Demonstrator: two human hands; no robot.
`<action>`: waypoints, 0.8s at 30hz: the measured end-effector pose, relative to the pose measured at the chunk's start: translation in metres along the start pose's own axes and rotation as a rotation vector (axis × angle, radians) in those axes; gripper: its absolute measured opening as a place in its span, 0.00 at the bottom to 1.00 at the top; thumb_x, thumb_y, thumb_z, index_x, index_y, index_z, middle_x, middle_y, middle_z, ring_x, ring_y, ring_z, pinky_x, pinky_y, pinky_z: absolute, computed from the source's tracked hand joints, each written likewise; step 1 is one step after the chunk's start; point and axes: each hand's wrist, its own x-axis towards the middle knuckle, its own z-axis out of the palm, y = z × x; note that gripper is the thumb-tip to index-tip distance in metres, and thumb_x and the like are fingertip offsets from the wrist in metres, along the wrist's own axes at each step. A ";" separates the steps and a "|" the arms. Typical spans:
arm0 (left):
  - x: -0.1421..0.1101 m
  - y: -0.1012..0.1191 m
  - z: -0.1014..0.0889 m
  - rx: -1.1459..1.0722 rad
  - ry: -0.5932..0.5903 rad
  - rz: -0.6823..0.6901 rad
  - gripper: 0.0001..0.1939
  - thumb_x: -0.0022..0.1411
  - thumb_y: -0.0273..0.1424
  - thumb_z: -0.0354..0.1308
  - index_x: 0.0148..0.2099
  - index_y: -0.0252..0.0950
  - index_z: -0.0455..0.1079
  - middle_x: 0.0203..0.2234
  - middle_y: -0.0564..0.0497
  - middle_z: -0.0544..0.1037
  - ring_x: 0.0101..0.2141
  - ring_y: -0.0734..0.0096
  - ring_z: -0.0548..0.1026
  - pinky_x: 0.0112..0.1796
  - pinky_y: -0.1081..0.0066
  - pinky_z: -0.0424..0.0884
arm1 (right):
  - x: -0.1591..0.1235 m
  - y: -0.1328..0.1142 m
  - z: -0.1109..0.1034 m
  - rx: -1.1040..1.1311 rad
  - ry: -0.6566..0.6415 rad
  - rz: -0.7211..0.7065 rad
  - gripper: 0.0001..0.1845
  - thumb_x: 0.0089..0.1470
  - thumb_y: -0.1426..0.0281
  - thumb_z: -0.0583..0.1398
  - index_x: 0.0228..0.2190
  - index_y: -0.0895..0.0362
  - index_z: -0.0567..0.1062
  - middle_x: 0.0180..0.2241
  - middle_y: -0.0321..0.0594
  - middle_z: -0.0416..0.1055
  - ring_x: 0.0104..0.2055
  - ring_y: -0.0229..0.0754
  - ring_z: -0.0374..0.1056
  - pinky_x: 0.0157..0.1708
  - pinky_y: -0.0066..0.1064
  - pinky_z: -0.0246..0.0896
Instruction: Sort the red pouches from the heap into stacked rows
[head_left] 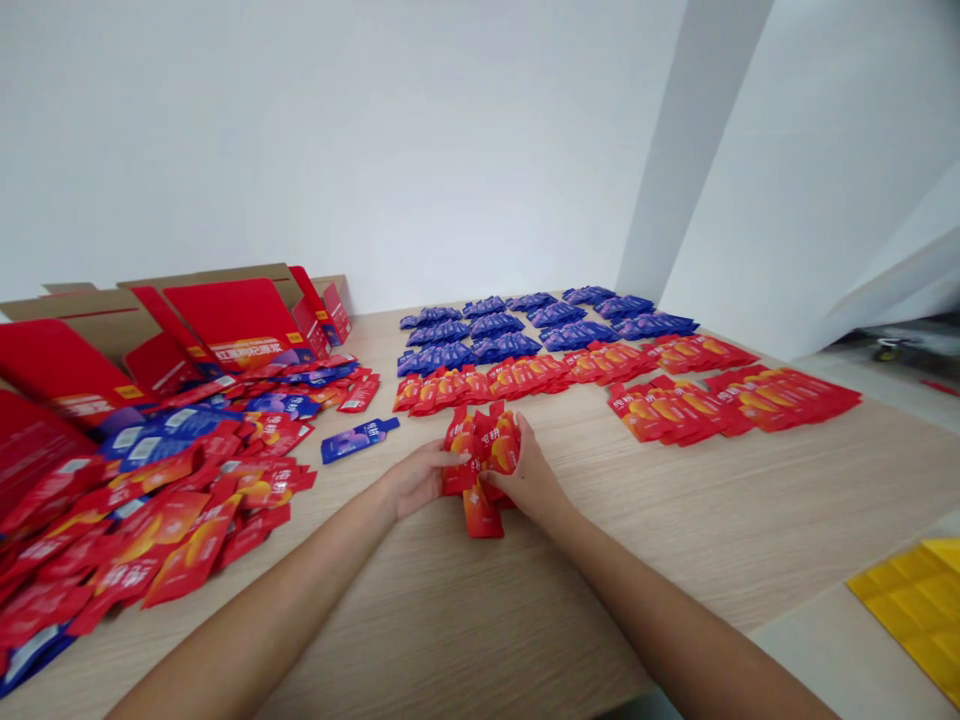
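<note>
While open red boxes [232, 315] stand at the far left, a loose heap of red and blue pouches [187, 520] spreads over the wooden table [720, 520] before them. Just right of it lies a single blue pouch [352, 441]. Near the middle, the left hand [417, 481] pinches one side of a bunch of red pouches [496, 445]; the right hand [537, 480] clasps the other. Beyond, blue stacks [495, 325] lie behind red stacks [529, 376], which extend rightward. A yellow quilted item [911, 605] shows at the right edge.
</note>
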 end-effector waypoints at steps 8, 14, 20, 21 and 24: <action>0.011 -0.017 0.005 0.145 0.263 0.106 0.23 0.32 0.16 0.64 0.36 0.31 0.73 0.29 0.48 0.81 0.29 0.62 0.79 0.33 0.68 0.74 | -0.001 -0.008 -0.003 0.302 0.026 0.115 0.55 0.36 0.66 0.65 0.61 0.60 0.44 0.62 0.56 0.50 0.62 0.51 0.53 0.59 0.44 0.49; 0.010 -0.025 0.003 0.105 0.351 0.201 0.22 0.33 0.16 0.63 0.36 0.32 0.72 0.28 0.47 0.81 0.28 0.62 0.79 0.32 0.67 0.74 | 0.000 -0.017 -0.009 0.638 0.026 0.315 0.54 0.31 0.69 0.68 0.58 0.54 0.50 0.53 0.48 0.65 0.51 0.51 0.67 0.48 0.44 0.66; 0.009 -0.024 -0.005 0.057 0.477 0.297 0.21 0.34 0.16 0.61 0.36 0.32 0.71 0.28 0.48 0.81 0.28 0.62 0.78 0.31 0.66 0.75 | 0.004 -0.030 -0.025 0.743 0.176 0.217 0.37 0.33 0.69 0.68 0.48 0.54 0.64 0.40 0.39 0.73 0.40 0.48 0.71 0.42 0.43 0.68; 0.009 -0.023 -0.006 0.047 0.489 0.320 0.21 0.34 0.16 0.61 0.37 0.32 0.70 0.28 0.49 0.81 0.28 0.62 0.78 0.31 0.66 0.75 | 0.003 -0.033 -0.027 0.759 0.178 0.186 0.36 0.33 0.69 0.68 0.48 0.54 0.64 0.40 0.39 0.74 0.39 0.47 0.71 0.42 0.42 0.68; 0.009 -0.025 -0.004 0.031 0.488 0.382 0.22 0.35 0.17 0.61 0.38 0.33 0.70 0.29 0.50 0.81 0.29 0.63 0.78 0.32 0.66 0.74 | -0.001 -0.037 -0.022 0.787 0.074 0.161 0.36 0.33 0.69 0.68 0.47 0.53 0.65 0.41 0.38 0.74 0.42 0.48 0.71 0.43 0.41 0.67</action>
